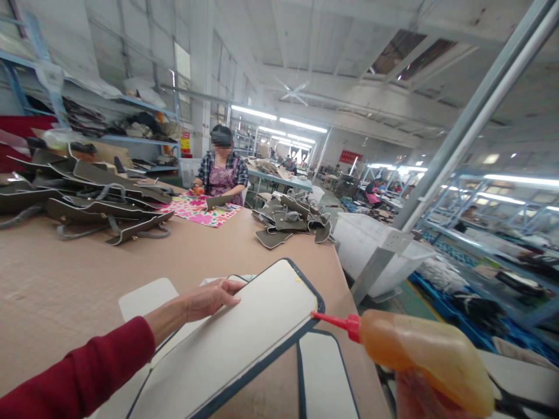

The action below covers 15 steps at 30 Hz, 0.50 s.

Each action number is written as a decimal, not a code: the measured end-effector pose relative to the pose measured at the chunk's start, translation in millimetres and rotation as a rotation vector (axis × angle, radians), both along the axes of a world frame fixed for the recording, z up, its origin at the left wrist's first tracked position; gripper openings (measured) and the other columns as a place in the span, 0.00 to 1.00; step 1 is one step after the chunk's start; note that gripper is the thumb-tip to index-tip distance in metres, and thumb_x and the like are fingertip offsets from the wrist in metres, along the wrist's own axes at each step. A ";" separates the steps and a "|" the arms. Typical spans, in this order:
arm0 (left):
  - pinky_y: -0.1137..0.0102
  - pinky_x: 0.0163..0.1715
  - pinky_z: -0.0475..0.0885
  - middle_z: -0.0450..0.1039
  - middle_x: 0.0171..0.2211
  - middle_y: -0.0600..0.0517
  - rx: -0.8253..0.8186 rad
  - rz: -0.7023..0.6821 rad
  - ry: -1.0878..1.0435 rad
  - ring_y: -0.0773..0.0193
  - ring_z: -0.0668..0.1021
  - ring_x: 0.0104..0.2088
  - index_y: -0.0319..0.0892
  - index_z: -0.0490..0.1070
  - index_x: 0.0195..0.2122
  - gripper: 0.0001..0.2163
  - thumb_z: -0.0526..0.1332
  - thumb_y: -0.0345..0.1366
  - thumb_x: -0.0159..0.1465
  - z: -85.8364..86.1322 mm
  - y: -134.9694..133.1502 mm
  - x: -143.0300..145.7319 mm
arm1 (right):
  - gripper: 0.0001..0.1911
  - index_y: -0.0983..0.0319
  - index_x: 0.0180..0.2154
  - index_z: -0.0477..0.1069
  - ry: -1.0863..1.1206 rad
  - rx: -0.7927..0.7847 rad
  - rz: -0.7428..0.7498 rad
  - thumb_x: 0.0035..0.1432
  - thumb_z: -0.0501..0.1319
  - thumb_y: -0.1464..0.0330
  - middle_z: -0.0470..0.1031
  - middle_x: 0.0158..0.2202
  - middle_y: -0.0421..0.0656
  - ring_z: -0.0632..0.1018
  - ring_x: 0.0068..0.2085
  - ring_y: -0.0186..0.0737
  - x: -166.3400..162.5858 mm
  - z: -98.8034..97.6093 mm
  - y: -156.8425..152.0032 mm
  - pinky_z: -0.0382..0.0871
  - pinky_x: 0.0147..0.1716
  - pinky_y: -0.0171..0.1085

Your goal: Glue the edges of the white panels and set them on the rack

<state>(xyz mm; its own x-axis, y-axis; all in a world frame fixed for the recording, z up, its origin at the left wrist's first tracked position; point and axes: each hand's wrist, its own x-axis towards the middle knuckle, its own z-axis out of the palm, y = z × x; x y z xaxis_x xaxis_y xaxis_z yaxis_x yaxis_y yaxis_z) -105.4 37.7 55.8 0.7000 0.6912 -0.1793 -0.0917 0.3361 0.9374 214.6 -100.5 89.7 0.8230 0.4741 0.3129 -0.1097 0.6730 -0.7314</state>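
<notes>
My left hand [209, 298], in a red sleeve, rests on the upper edge of a white panel with a dark blue border [244, 337], fingers curled over its rim and holding it tilted. My right hand [421, 398] shows only partly at the bottom edge, gripping an amber squeeze bottle of glue [425, 358]. The bottle's red nozzle [334, 321] touches the panel's right edge. More white panels [323, 375] lie flat on the brown table [183, 250] below and beside it.
A pile of dark olive bag pieces [91, 201] covers the table's left side and a smaller pile [292, 221] lies at its far right. A person sits at the far end over a flowered cloth [205, 210]. A slanted metal post [458, 139] and white bin [371, 250] stand right.
</notes>
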 end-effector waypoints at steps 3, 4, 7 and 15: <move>0.69 0.40 0.71 0.76 0.44 0.43 -0.014 0.007 -0.036 0.56 0.77 0.41 0.37 0.69 0.52 0.23 0.64 0.29 0.53 -0.6 -3.9 4.4 | 0.25 0.64 0.29 0.73 0.026 0.004 -0.072 0.19 0.74 0.76 0.75 0.26 0.37 0.74 0.23 0.33 -3.6 1.8 3.6 0.75 0.23 0.30; 0.68 0.40 0.71 0.75 0.44 0.43 -0.019 0.010 -0.045 0.55 0.78 0.41 0.37 0.69 0.52 0.23 0.64 0.30 0.53 -0.8 -5.2 5.8 | 0.26 0.64 0.30 0.73 0.032 -0.018 -0.063 0.19 0.74 0.76 0.75 0.27 0.37 0.74 0.23 0.33 -3.3 1.0 3.9 0.75 0.23 0.31; 0.68 0.39 0.71 0.76 0.44 0.43 -0.030 0.026 -0.053 0.55 0.78 0.40 0.37 0.69 0.52 0.23 0.64 0.29 0.53 -1.7 -8.4 9.6 | 0.29 0.63 0.31 0.73 0.071 -0.080 -0.058 0.18 0.74 0.76 0.74 0.27 0.36 0.74 0.24 0.33 -2.6 -0.5 3.0 0.75 0.23 0.30; 0.71 0.35 0.72 0.77 0.40 0.45 -0.043 0.094 -0.035 0.59 0.79 0.38 0.38 0.70 0.50 0.21 0.64 0.30 0.53 -2.9 -12.9 16.5 | 0.32 0.64 0.30 0.73 0.180 -0.101 -0.056 0.11 0.74 0.76 0.75 0.27 0.37 0.75 0.24 0.33 -17.1 13.0 2.2 0.74 0.23 0.28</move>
<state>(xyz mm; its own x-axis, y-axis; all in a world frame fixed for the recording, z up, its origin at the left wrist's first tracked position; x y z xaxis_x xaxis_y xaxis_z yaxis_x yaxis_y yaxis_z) -88.9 24.8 52.9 0.6385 0.7465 -0.1871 -0.1571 0.3644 0.9179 197.5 -98.3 102.7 0.8874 0.4474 0.1113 -0.2093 0.6061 -0.7673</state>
